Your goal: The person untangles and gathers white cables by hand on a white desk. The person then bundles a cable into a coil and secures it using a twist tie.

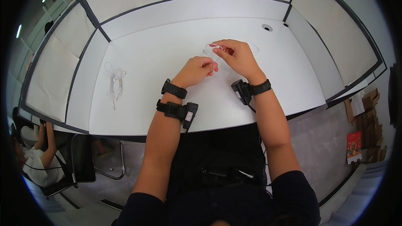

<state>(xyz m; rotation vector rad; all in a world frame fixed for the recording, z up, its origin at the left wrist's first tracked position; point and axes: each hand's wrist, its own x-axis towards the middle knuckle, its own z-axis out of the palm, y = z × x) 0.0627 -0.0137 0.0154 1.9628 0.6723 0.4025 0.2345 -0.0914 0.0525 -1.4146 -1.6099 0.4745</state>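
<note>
A thin white cable [214, 45] is looped between my two hands over the middle of the white desk. My left hand [198, 69] pinches its lower strands between thumb and fingers. Just above and to the right, my right hand [236, 53] holds the upper loop with thumb and fingertips. Part of a white loop [255, 49] shows on the desk behind my right hand; whether it joins the held cable I cannot tell. Several bundled white cables [115, 83] lie on the desk to the left.
Low partitions with a white panel [194, 8] enclose the white desk [141, 116]. A cable grommet [267, 27] sits at the back right. Black strapped devices are on both forearms. At lower left a person [44, 160] sits beside a chair [83, 160]; cardboard [369, 122] stands at right.
</note>
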